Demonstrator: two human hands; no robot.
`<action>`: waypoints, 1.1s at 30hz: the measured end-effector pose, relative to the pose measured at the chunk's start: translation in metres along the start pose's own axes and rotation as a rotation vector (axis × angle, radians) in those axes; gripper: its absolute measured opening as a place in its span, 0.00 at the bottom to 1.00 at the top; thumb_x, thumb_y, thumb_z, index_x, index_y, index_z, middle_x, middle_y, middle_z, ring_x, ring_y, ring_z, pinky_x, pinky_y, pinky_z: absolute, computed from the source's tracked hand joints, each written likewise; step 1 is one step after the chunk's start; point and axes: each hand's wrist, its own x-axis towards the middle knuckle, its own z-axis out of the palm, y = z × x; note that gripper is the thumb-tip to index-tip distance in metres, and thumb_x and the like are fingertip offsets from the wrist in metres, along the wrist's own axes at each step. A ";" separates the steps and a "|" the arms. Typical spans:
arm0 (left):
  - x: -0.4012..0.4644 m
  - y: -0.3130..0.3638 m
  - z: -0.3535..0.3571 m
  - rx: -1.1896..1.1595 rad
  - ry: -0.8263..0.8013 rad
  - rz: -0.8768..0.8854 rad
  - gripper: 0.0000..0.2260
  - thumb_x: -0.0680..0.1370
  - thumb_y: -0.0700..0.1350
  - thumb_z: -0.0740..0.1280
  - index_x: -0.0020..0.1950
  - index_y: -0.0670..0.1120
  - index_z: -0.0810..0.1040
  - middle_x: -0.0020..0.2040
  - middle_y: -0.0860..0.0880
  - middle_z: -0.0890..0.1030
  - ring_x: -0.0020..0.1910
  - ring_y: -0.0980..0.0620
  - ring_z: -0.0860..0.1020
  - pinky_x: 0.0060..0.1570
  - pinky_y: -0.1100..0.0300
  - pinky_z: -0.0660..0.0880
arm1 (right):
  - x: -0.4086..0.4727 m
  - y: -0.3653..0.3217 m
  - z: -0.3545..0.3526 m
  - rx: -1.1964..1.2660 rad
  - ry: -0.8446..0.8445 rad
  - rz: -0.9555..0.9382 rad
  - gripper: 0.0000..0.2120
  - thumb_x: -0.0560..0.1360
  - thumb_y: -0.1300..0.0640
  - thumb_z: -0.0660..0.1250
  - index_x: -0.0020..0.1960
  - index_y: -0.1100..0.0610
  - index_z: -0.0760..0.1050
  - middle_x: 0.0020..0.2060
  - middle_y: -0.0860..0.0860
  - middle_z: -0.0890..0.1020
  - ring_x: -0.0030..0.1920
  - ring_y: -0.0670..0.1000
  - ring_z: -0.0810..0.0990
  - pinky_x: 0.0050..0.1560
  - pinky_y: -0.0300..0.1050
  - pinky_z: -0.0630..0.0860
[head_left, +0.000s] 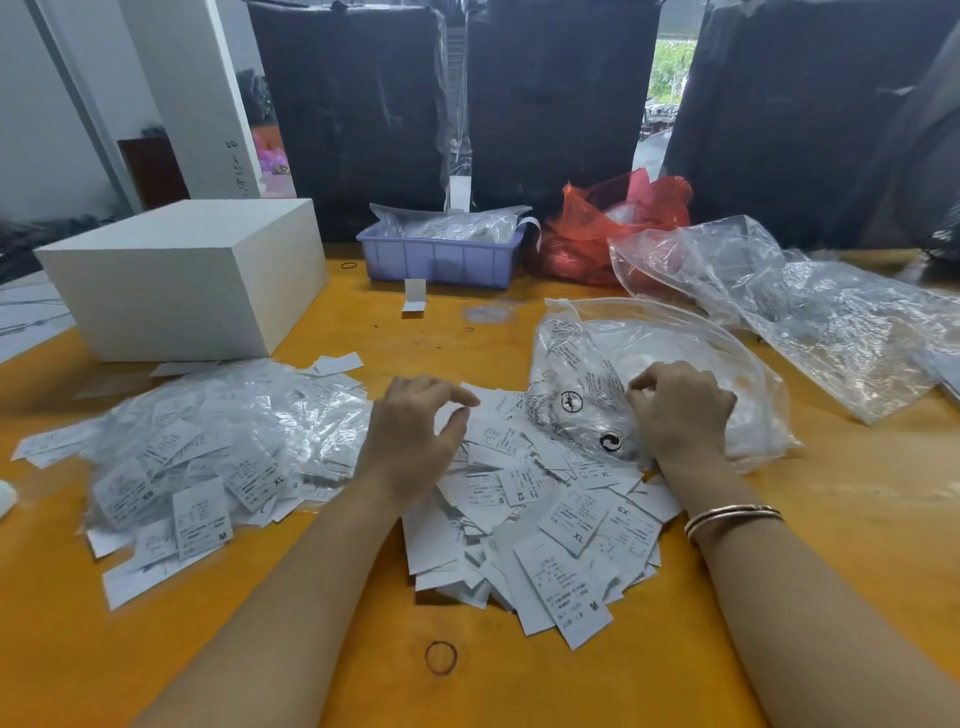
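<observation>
Size labels (545, 519) lie in a loose heap on the orange counter (857, 519), directly under and just nearer than the hands. The left hand (415, 436) hovers over the heap's far edge, thumb and forefinger curved a little apart with nothing visibly between them. It is the nearer hand for a pinch. The right hand (680, 410) grips a fold of the clear zip bag (587, 374), which lies just right of the heap and overlaps its far corner. Its zip edge faces away, and it looks nearly empty. Any label going in would probably travel rightward across a short gap.

A second heap of labels in plastic (223, 441) sits to the left, and a lilac tray (441, 260) beyond holds clear packets.
</observation>
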 end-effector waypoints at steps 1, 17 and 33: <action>0.000 0.000 0.001 -0.033 -0.003 0.012 0.07 0.75 0.39 0.69 0.51 0.46 0.82 0.50 0.49 0.81 0.55 0.48 0.73 0.55 0.55 0.69 | -0.002 -0.001 -0.002 0.070 0.075 -0.014 0.04 0.73 0.57 0.69 0.45 0.55 0.81 0.45 0.54 0.81 0.48 0.58 0.75 0.45 0.46 0.58; 0.003 0.011 -0.004 -0.592 -0.077 -0.179 0.02 0.76 0.44 0.69 0.45 0.49 0.82 0.42 0.55 0.83 0.43 0.63 0.78 0.43 0.73 0.71 | -0.045 -0.065 -0.006 0.886 -0.418 -0.372 0.15 0.81 0.55 0.55 0.50 0.58 0.80 0.37 0.47 0.80 0.38 0.42 0.77 0.41 0.37 0.73; 0.005 0.011 -0.005 -0.925 -0.037 -0.351 0.11 0.68 0.51 0.70 0.41 0.44 0.78 0.34 0.54 0.80 0.33 0.62 0.76 0.35 0.71 0.72 | -0.045 -0.064 0.000 0.633 -0.317 -0.354 0.04 0.72 0.58 0.71 0.44 0.59 0.80 0.40 0.52 0.81 0.39 0.48 0.75 0.44 0.43 0.73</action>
